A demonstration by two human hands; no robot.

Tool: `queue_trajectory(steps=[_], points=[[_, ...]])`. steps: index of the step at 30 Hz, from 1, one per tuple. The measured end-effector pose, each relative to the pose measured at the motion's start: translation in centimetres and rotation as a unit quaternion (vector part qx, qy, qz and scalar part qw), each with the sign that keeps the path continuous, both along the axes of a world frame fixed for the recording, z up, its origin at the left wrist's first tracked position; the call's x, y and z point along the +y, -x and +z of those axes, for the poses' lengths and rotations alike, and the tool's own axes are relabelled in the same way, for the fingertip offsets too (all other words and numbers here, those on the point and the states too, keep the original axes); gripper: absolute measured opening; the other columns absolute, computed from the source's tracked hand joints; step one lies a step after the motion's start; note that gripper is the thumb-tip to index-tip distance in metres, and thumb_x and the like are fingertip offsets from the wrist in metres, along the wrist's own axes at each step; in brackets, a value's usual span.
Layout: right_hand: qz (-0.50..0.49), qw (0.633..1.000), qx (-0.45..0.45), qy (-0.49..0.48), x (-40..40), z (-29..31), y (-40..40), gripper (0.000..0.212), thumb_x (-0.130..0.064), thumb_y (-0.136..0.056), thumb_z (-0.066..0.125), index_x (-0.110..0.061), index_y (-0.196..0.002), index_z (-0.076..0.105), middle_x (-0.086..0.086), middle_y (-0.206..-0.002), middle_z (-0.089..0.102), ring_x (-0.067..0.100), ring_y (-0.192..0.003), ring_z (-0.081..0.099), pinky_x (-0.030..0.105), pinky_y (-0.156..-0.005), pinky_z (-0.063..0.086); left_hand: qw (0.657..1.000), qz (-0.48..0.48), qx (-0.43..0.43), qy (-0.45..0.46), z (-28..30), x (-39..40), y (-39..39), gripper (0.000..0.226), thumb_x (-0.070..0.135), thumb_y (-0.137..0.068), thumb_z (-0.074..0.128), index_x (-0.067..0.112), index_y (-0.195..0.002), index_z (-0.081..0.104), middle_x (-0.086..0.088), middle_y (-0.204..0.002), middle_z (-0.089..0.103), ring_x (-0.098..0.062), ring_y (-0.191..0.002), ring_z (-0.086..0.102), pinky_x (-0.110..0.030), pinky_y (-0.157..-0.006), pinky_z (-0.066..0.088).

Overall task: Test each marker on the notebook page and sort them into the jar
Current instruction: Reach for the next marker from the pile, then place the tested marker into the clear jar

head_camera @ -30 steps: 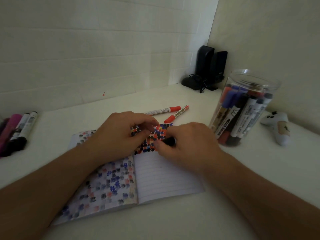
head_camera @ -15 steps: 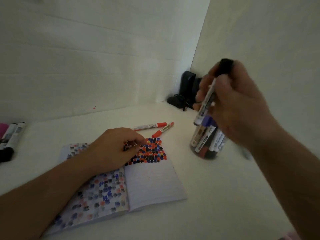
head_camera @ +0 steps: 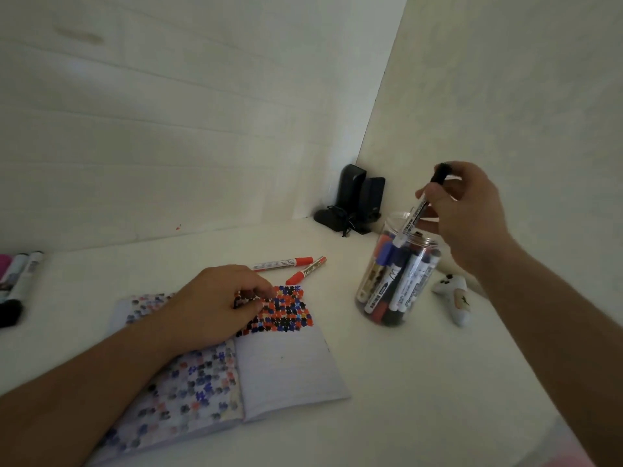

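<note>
An open notebook [head_camera: 286, 369] lies on the white desk, its right page filled at the top with red, blue and black marks. My left hand [head_camera: 215, 305] rests on the notebook, fingers curled over the marked patch. My right hand [head_camera: 468, 210] pinches a black-capped white marker [head_camera: 416, 212] and holds it nearly upright, its lower end just inside the mouth of the clear jar [head_camera: 397, 274]. The jar holds several markers standing on end. Two red-capped markers [head_camera: 293, 264] lie on the desk beyond the notebook.
Several more markers [head_camera: 20, 281] lie at the desk's far left edge. A white game controller [head_camera: 455, 294] sits right of the jar. Two black speakers [head_camera: 357, 200] with a cable stand in the wall corner. White walls enclose the desk at back and right.
My right hand lifted the black-capped marker off the notebook, carried it right and up, and lowered its end into the jar mouth. My left hand stayed on the notebook.
</note>
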State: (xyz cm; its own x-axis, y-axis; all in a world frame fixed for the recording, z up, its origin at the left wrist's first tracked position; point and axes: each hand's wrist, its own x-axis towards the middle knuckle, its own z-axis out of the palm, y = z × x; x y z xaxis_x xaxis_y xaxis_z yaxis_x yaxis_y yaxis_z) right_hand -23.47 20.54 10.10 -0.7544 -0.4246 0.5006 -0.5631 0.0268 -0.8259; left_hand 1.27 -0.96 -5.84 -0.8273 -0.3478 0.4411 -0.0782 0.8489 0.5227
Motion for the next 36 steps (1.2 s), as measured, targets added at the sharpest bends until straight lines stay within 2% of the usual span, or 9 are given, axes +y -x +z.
queue_trajectory(steps=[6, 12, 17, 21, 24, 26, 28, 31, 36], points=[[-0.045, 0.960, 0.159, -0.225, -0.5, -1.3, -1.0, 0.025, -0.027, -0.099, 0.062, -0.033, -0.113, 0.043, -0.014, -0.090, 0.066, 0.014, -0.079, 0.068, 0.039, -0.064, 0.061, 1.000, -0.008, 0.002, -0.009, -0.1, -0.1, 0.0, 0.029, 0.022, -0.091, 0.073, 0.045, -0.108, 0.072, 0.026, -0.100, 0.067, 0.006, -0.099, 0.060, -0.024, -0.088, 0.053], [-0.129, 0.914, 0.285, -0.260, -0.6, -4.3, -1.3, 0.022, -0.036, -0.104, 0.050, -0.021, -0.088, 0.048, -0.010, -0.071, 0.057, 0.018, -0.068, 0.060, 0.035, -0.056, 0.051, 1.000, -0.011, -0.001, 0.009, -0.2, -0.2, 0.1, 0.027, 0.025, -0.092, 0.072, 0.045, -0.110, 0.071, 0.027, -0.101, 0.067, 0.005, -0.100, 0.061, -0.025, -0.087, 0.054], [-0.107, 0.891, 0.319, -0.305, -0.9, -5.1, -0.2, 0.055, -0.054, -0.103, 0.038, -0.032, -0.064, 0.071, -0.021, -0.060, 0.061, 0.019, -0.076, 0.059, 0.040, -0.078, 0.055, 1.000, -0.012, -0.003, 0.012, -0.2, -0.1, 0.1, 0.026, 0.025, -0.092, 0.072, 0.044, -0.110, 0.072, 0.029, -0.101, 0.067, 0.007, -0.101, 0.060, -0.020, -0.088, 0.052], [-0.119, 0.873, 0.345, -0.324, -1.4, -4.9, 0.2, 0.060, -0.059, -0.102, 0.032, -0.038, -0.062, 0.071, -0.016, -0.075, 0.064, 0.014, -0.084, 0.058, 0.039, -0.094, 0.049, 1.000, -0.016, -0.004, 0.010, 0.1, 0.1, 0.1, 0.027, 0.023, -0.092, 0.072, 0.044, -0.109, 0.072, 0.029, -0.100, 0.067, 0.008, -0.101, 0.060, -0.016, -0.088, 0.050], [-0.135, 0.902, 0.381, -0.150, -1.2, -5.6, -1.5, 0.024, -0.031, -0.098, 0.059, -0.024, -0.077, 0.069, 0.001, -0.104, 0.058, 0.018, -0.101, 0.047, 0.039, -0.089, 0.045, 1.000, -0.016, -0.012, 0.021, 0.2, 0.2, 0.2, 0.025, 0.024, -0.092, 0.072, 0.043, -0.109, 0.073, 0.030, -0.100, 0.066, 0.008, -0.101, 0.060, -0.014, -0.087, 0.049], [-0.097, 0.855, 0.501, -0.088, -2.1, -7.0, -3.5, 0.007, -0.015, -0.092, 0.067, -0.012, -0.092, 0.073, 0.010, -0.105, 0.063, 0.027, -0.098, 0.053, 0.042, -0.082, 0.047, 0.999, -0.016, -0.019, 0.028, 0.3, 0.2, 0.2, 0.025, 0.024, -0.093, 0.071, 0.042, -0.109, 0.073, 0.030, -0.101, 0.065, 0.008, -0.101, 0.059, -0.012, -0.087, 0.047], [0.015, 0.820, 0.542, -0.184, -4.2, -9.5, -5.1, 0.022, -0.007, -0.088, 0.069, -0.013, -0.109, 0.074, 0.010, -0.110, 0.065, 0.026, -0.102, 0.059, 0.041, -0.085, 0.052, 0.999, -0.015, -0.023, 0.033, 0.4, 0.2, 0.2, 0.024, 0.023, -0.093, 0.070, 0.041, -0.110, 0.073, 0.029, -0.102, 0.065, 0.008, -0.101, 0.059, -0.013, -0.088, 0.047], [0.077, 0.792, 0.452, -0.403, -7.5, -12.0, -6.4, 0.055, -0.005, -0.088, 0.070, -0.026, -0.137, 0.059, 0.002, -0.137, 0.050, 0.021, -0.122, 0.046, 0.035, -0.101, 0.048, 0.999, -0.015, -0.015, 0.037, 0.4, 0.3, 0.2, 0.024, 0.023, -0.092, 0.071, 0.039, -0.109, 0.074, 0.027, -0.102, 0.067, 0.007, -0.099, 0.060, -0.013, -0.087, 0.047], [0.070, 0.773, 0.377, -0.506, -10.8, -13.1, -4.6, 0.052, -0.030, -0.088, 0.076, -0.036, -0.136, 0.056, 0.003, -0.138, 0.039, 0.026, -0.126, 0.036, 0.044, -0.105, 0.046, 0.999, -0.003, -0.012, 0.047, 0.6, 0.1, 0.2, 0.022, 0.023, -0.093, 0.069, 0.037, -0.109, 0.075, 0.026, -0.102, 0.067, 0.006, -0.099, 0.061, -0.012, -0.087, 0.047]])
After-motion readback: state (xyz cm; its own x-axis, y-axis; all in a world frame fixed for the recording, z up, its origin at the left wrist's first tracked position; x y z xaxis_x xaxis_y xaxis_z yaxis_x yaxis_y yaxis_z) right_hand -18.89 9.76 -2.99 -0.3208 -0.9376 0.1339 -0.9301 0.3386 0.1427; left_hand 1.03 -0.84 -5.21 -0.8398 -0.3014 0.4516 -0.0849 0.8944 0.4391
